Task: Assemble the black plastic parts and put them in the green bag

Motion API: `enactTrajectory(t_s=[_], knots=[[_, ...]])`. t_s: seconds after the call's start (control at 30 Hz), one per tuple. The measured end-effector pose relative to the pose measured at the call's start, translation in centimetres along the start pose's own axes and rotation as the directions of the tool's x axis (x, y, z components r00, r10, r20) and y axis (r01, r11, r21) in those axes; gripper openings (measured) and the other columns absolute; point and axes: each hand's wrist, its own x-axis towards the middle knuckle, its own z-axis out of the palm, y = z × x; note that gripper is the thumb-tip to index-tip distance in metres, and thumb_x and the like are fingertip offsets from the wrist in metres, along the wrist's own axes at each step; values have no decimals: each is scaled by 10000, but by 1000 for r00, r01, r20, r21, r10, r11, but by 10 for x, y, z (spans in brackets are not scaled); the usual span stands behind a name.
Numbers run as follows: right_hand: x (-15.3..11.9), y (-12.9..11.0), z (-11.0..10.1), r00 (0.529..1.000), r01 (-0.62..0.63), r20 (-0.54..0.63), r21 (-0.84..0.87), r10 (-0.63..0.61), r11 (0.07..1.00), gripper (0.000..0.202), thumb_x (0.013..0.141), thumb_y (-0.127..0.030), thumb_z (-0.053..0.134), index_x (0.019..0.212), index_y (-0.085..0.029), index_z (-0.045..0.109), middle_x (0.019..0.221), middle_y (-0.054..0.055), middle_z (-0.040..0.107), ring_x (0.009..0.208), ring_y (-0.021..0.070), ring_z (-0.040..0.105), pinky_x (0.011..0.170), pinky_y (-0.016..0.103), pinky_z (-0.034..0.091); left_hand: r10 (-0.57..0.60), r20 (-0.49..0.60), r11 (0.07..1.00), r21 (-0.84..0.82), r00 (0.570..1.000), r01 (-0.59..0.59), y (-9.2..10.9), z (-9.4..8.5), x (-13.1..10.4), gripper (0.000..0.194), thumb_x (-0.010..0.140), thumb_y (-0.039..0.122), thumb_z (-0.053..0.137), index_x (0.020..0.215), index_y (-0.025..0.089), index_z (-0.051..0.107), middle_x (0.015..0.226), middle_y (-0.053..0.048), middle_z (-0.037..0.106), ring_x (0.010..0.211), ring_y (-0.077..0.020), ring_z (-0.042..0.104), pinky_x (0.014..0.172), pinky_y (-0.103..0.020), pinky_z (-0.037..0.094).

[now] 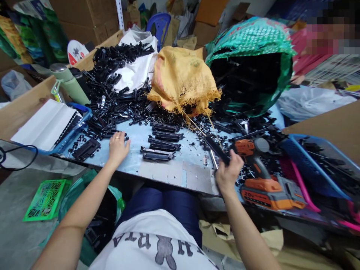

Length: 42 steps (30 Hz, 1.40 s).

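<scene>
My left hand (118,148) rests at the near left of the blue tabletop, its fingers by a small black part at the edge of the pile of black parts (112,90). My right hand (230,170) is closed around the near end of a long black part (217,150), just left of the orange and grey cordless drill (261,176). Between my hands, several black assembled pieces (163,140) lie in a stacked row. Loose screws (194,144) are scattered to their right.
Behind stand a yellow sack (182,75) and an open green sack (250,75) of black parts. A blue basket (323,161) is at the right; papers (42,123), a blue tray (62,144) and a green bottle (70,82) are at the left. A person's pink sleeve (312,48) shows at the upper right.
</scene>
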Motion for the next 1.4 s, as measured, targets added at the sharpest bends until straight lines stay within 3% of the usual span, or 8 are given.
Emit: enactTrajectory(t_s=[0.1,0.2,0.47,0.67,0.83,0.97,1.17,1.4], knots=[[14,-3,-4,999,-29,-30,33,30,999,469,862,-227,379,1326,-166,393,1141,143,510,1095,265,469,941,464,372,-121,30,977,180,992,113,-29,-11,-6,466,843,332,435,1216,61,501,1166,-218,515,1119,-352,439,895,-466,390],[22,-14,13,984,91,156,-24,-86,996,435,837,-159,369,1258,-171,475,1138,141,525,1066,258,468,921,442,382,-162,90,950,284,983,131,-38,-12,-12,416,832,310,442,1156,69,544,1108,-216,521,1060,-364,448,820,-461,416],[2,-26,49,795,281,584,-111,-166,953,493,825,-324,498,1277,-131,459,1236,163,448,1057,277,436,885,398,390,-170,88,945,299,982,136,-39,-4,-19,329,839,291,435,1066,94,567,1039,-190,547,998,-345,477,775,-441,431],[17,-44,67,873,145,487,-255,-3,956,460,859,-473,452,1146,-128,554,1158,163,487,1043,288,422,860,405,376,-151,-125,988,-34,981,148,-41,-3,-19,252,768,313,556,932,122,537,1019,-147,567,1048,-279,502,914,-408,408],[29,-51,86,867,56,491,-278,92,959,398,831,-444,500,940,-75,603,1220,209,443,1104,323,377,868,439,368,-188,-348,906,-423,918,25,-2,-9,-40,299,811,410,537,965,156,503,977,-82,585,945,-193,574,864,-340,464],[35,-47,80,951,-66,287,-175,115,982,394,835,-452,490,954,-84,571,1241,219,419,1148,318,358,921,461,348,82,-197,815,-552,977,-179,45,-8,-65,248,840,358,539,1012,180,546,916,-51,618,864,-171,604,805,-304,494],[43,-51,37,998,-3,69,192,-10,981,420,836,-506,444,1041,-144,505,1218,180,443,1155,278,422,950,462,359,443,29,706,-627,896,-329,93,4,-86,279,894,305,453,1125,178,544,1040,-99,614,1002,-201,581,866,-338,487],[13,-88,4,885,-151,446,548,-135,823,457,885,-434,422,1294,-231,413,1190,89,539,1025,208,547,888,376,446,347,200,560,-828,916,-31,130,-5,-76,391,931,333,358,1282,217,485,1068,-76,591,639,-108,591,737,-304,521]])
